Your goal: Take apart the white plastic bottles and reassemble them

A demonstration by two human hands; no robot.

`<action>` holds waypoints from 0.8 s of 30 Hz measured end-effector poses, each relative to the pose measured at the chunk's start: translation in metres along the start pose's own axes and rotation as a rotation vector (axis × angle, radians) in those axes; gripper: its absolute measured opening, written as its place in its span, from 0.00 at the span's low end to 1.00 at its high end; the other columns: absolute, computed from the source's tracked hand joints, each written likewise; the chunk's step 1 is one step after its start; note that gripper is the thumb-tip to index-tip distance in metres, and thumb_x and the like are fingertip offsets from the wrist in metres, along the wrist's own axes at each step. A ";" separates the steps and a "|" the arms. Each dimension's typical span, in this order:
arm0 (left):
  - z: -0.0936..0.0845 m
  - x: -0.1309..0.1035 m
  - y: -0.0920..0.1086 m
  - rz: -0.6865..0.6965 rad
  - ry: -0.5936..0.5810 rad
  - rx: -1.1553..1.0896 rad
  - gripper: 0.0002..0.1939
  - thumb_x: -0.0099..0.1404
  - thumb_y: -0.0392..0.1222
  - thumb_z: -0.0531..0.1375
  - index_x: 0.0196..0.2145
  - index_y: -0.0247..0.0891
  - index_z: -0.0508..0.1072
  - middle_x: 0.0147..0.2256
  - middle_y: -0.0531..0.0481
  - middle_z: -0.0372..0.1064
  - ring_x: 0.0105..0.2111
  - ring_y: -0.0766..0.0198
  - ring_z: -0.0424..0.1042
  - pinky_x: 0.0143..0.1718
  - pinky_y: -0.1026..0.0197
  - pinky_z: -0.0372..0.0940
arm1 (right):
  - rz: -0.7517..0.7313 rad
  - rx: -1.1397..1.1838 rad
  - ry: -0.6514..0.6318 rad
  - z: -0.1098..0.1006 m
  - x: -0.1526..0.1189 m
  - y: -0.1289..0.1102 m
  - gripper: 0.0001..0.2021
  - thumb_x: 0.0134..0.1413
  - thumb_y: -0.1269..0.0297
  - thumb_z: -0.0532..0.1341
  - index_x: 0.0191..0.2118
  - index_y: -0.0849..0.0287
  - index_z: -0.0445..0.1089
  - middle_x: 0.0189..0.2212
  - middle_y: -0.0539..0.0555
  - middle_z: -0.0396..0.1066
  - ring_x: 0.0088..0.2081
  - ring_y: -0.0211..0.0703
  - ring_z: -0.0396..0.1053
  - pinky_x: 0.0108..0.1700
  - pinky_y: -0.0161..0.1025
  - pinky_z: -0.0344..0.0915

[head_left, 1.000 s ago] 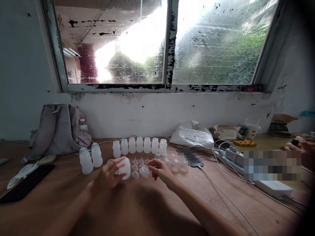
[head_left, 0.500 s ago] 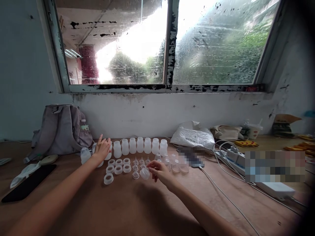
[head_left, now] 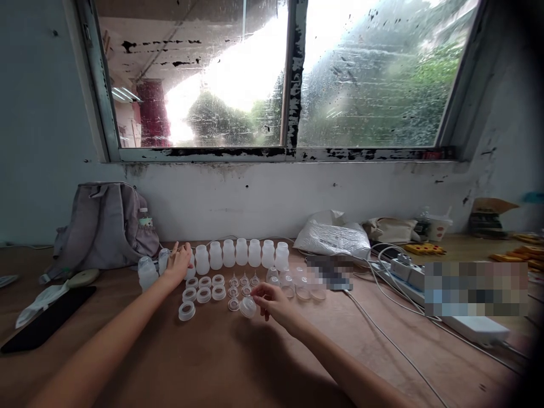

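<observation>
My left hand [head_left: 180,262] is over the left part of a row of frosted white bottles [head_left: 229,253], fingers apart, nothing seen held. Two bottles with clear tops [head_left: 147,273] stand left of it. Between thumb and fingers of my right hand [head_left: 267,300] is a clear dome cap [head_left: 247,307], tilted just above the table. White rings [head_left: 204,294] lie in rows before the bottles. Beside them are clear nipples [head_left: 233,292]. More clear dome caps [head_left: 303,288] stand right of my right hand.
A grey backpack [head_left: 106,226] and a black pouch [head_left: 49,320] are at left. Behind on the right lies a silver bag [head_left: 335,237]. Cables and a white power strip [head_left: 476,328] run along the right side.
My left hand has shifted slightly right and down over the bottles. The right hand, with the clear cap, has moved a little left and down.
</observation>
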State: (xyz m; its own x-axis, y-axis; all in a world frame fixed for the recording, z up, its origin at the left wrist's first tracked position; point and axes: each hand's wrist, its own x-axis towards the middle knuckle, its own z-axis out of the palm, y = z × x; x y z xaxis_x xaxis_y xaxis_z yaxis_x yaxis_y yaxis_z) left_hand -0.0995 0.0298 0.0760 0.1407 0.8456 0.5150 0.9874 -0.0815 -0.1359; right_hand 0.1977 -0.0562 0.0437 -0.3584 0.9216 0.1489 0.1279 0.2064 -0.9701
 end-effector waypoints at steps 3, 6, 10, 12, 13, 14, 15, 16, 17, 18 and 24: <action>-0.002 -0.002 0.002 -0.006 -0.031 0.076 0.13 0.52 0.36 0.56 0.38 0.34 0.62 0.28 0.49 0.68 0.32 0.57 0.70 0.52 0.53 0.48 | 0.002 -0.090 -0.022 0.001 0.000 0.003 0.07 0.43 0.63 0.55 0.29 0.61 0.63 0.19 0.45 0.59 0.15 0.30 0.56 0.13 0.29 0.52; -0.005 -0.004 0.007 -0.008 -0.040 0.131 0.18 0.50 0.34 0.58 0.41 0.30 0.62 0.32 0.43 0.69 0.36 0.54 0.70 0.53 0.53 0.46 | -0.070 -0.259 -0.085 0.003 -0.003 0.002 0.03 0.43 0.68 0.55 0.27 0.61 0.64 0.19 0.46 0.60 0.18 0.30 0.57 0.18 0.29 0.53; -0.007 -0.005 0.011 -0.003 -0.037 0.168 0.29 0.48 0.34 0.60 0.48 0.30 0.58 0.40 0.37 0.68 0.47 0.48 0.62 0.53 0.50 0.44 | -0.203 -0.491 -0.163 0.005 -0.012 -0.003 0.02 0.43 0.69 0.56 0.28 0.60 0.63 0.20 0.47 0.60 0.23 0.32 0.58 0.24 0.29 0.54; -0.008 -0.006 0.011 0.003 -0.031 0.173 0.32 0.48 0.35 0.60 0.51 0.30 0.56 0.42 0.36 0.67 0.50 0.48 0.58 0.53 0.50 0.44 | -0.253 -0.613 -0.169 0.007 -0.016 -0.004 0.05 0.42 0.68 0.58 0.30 0.59 0.62 0.23 0.47 0.61 0.25 0.33 0.58 0.25 0.30 0.53; -0.009 -0.006 0.011 0.007 -0.025 0.173 0.32 0.48 0.35 0.60 0.51 0.30 0.55 0.42 0.36 0.67 0.51 0.48 0.57 0.53 0.50 0.43 | -0.275 -0.666 -0.168 0.007 -0.018 -0.004 0.06 0.42 0.67 0.58 0.31 0.58 0.61 0.24 0.48 0.62 0.26 0.34 0.59 0.26 0.30 0.53; -0.011 -0.007 0.012 0.011 -0.018 0.172 0.33 0.49 0.36 0.60 0.52 0.30 0.54 0.42 0.36 0.67 0.52 0.48 0.56 0.53 0.50 0.43 | -0.289 -0.708 -0.167 0.008 -0.019 -0.003 0.08 0.42 0.67 0.58 0.32 0.58 0.61 0.25 0.48 0.63 0.27 0.35 0.59 0.27 0.30 0.53; -0.014 -0.009 0.012 0.014 -0.012 0.174 0.34 0.49 0.36 0.60 0.53 0.29 0.53 0.44 0.35 0.66 0.52 0.49 0.55 0.54 0.50 0.43 | -0.294 -0.742 -0.166 0.009 -0.020 -0.002 0.08 0.43 0.66 0.58 0.33 0.57 0.60 0.27 0.49 0.63 0.28 0.35 0.59 0.28 0.30 0.53; -0.019 -0.011 0.013 0.018 0.004 0.173 0.34 0.50 0.37 0.60 0.53 0.29 0.52 0.45 0.34 0.64 0.53 0.49 0.53 0.54 0.50 0.42 | -0.292 -0.769 -0.164 0.009 -0.020 -0.001 0.09 0.44 0.65 0.58 0.34 0.57 0.60 0.27 0.49 0.63 0.28 0.36 0.60 0.28 0.31 0.53; -0.025 -0.014 0.015 0.022 0.040 0.161 0.35 0.51 0.38 0.60 0.54 0.29 0.51 0.48 0.34 0.61 0.54 0.48 0.52 0.54 0.49 0.42 | -0.286 -0.789 -0.161 0.010 -0.020 0.000 0.09 0.44 0.64 0.57 0.34 0.57 0.60 0.28 0.49 0.64 0.28 0.36 0.60 0.28 0.31 0.53; -0.032 -0.018 0.017 0.024 0.093 0.135 0.35 0.52 0.40 0.60 0.54 0.29 0.50 0.50 0.33 0.59 0.54 0.48 0.51 0.54 0.49 0.42 | -0.278 -0.805 -0.155 0.010 -0.020 0.001 0.09 0.45 0.64 0.57 0.34 0.57 0.59 0.28 0.49 0.64 0.28 0.36 0.60 0.28 0.31 0.52; -0.066 -0.066 0.060 0.169 0.402 -0.344 0.20 0.61 0.42 0.50 0.51 0.40 0.53 0.46 0.45 0.63 0.48 0.57 0.61 0.49 0.52 0.56 | -0.307 -0.820 -0.137 0.015 -0.016 0.011 0.05 0.48 0.64 0.56 0.30 0.58 0.59 0.26 0.50 0.65 0.27 0.37 0.61 0.27 0.31 0.51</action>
State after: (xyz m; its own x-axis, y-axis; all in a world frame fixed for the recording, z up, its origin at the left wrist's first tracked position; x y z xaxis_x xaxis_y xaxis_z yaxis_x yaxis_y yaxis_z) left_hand -0.0443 -0.0663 0.0897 0.2498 0.5433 0.8015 0.9059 -0.4235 0.0048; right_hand 0.1914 -0.0739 0.0280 -0.5870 0.7501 0.3047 0.6116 0.6574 -0.4401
